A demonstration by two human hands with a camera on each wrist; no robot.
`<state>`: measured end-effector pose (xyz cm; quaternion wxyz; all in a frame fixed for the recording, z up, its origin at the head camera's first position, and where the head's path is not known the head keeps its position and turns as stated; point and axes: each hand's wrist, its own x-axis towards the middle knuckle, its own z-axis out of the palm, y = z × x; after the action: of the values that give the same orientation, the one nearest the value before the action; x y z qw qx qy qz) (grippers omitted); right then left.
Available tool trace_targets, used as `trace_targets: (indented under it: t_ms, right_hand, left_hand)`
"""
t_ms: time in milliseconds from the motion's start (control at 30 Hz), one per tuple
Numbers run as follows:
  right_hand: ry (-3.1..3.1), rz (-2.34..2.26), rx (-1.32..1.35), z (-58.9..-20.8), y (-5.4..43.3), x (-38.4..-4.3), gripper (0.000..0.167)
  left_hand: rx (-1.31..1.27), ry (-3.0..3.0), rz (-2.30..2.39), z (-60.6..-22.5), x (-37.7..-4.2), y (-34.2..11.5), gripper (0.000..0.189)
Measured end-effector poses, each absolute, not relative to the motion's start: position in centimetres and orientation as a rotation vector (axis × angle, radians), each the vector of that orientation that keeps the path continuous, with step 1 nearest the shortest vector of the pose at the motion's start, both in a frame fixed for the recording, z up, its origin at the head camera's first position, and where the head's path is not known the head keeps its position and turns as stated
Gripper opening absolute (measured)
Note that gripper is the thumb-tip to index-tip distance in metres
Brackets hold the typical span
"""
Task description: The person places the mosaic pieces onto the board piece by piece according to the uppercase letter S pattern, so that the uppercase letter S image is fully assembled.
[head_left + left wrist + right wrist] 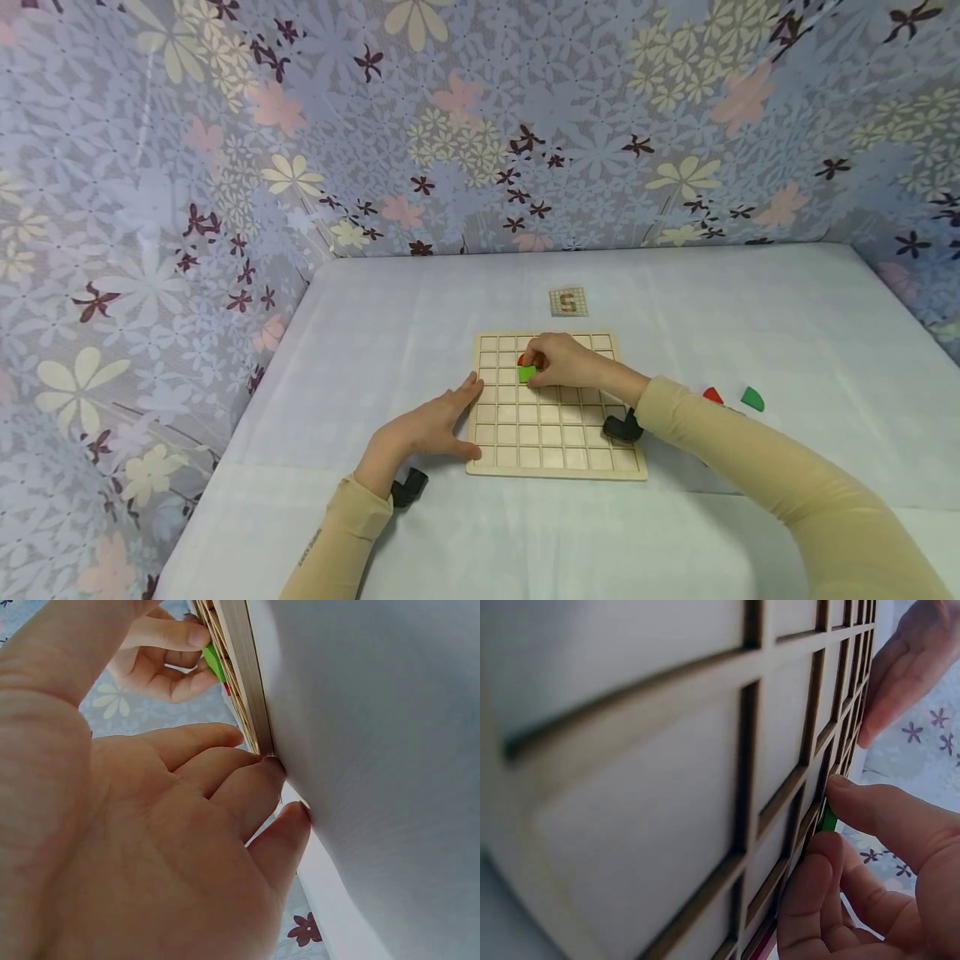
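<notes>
A pale wooden grid board (528,436) lies on the white-covered table. On its upper part, my right hand (566,360) pinches a bright green piece (527,374) between thumb and fingers, at one of the squares. Just beyond it, a red piece (521,360) shows partly from under the fingers. In the right wrist view the green piece (828,819) is mostly covered by the thumb and fingertips; whether it lies flat in the square I cannot tell. My left hand (431,425) touches the board's left edge with fingers extended and thumb spread.
Behind the board lies a small gridded card (567,302) with a reddish and green figure like an S or 5. Right of the board are a loose red piece (712,394), partly behind the right sleeve, and a dark green rounded piece (753,398). Flowered fabric (465,150) surrounds the table.
</notes>
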<state>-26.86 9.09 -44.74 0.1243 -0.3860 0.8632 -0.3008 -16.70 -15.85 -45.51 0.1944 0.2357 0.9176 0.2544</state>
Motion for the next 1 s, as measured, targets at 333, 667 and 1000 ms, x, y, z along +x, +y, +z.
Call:
trace_targets:
  t_ms: [333, 667, 1000]
  right_hand:
    - [2.524, -0.846, -1.124, -44.48, 8.91, -26.62, 0.024]
    - [2.516, -0.856, -1.111, -44.54, 8.99, -26.79, 0.025]
    - [2.515, -0.876, -1.118, -44.36, 9.03, -26.89, 0.028]
  left_hand:
    - [0.673, 2.579, 0.704, -45.41, -16.65, -15.86, 0.099]
    - [0.668, 2.583, 0.689, -45.45, -16.71, -15.88, 0.099]
    - [0.667, 2.587, 0.68, -45.51, -16.73, -15.9, 0.1]
